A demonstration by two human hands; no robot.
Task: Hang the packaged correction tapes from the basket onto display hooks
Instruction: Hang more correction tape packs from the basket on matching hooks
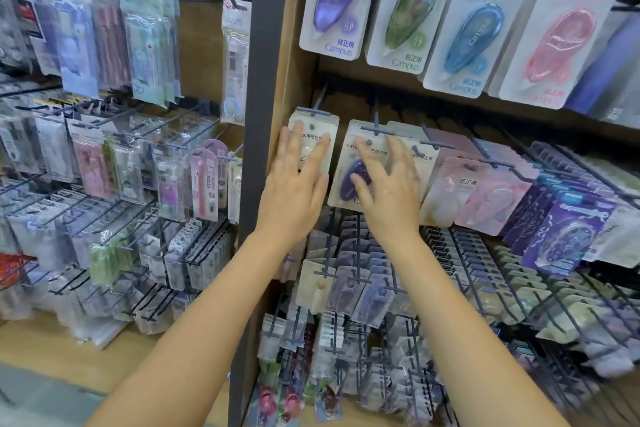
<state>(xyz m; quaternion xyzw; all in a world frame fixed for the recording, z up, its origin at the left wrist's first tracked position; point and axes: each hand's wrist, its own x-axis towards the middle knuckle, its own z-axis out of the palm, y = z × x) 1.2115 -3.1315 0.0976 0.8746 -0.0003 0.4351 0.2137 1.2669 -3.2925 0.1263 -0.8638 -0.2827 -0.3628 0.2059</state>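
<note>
Two cream-carded correction tape packs hang side by side on display hooks in the middle row. My left hand point(298, 180) lies flat with straight fingers on the left pack point(320, 125), which holds a white tape. My right hand point(388, 180) has spread fingers resting on the right pack point(349, 163), which holds a dark purple tape. Grey hook ends point(313, 112) stick out through the card holes above both hands. The basket is out of view.
Larger Campus tape packs point(337, 0) in purple, green, blue and pink hang on the row above. Pink and purple packs point(485, 191) fill hooks to the right. Lower rows hold several crowded hooks. A grey upright post point(263, 80) divides this bay from the left rack.
</note>
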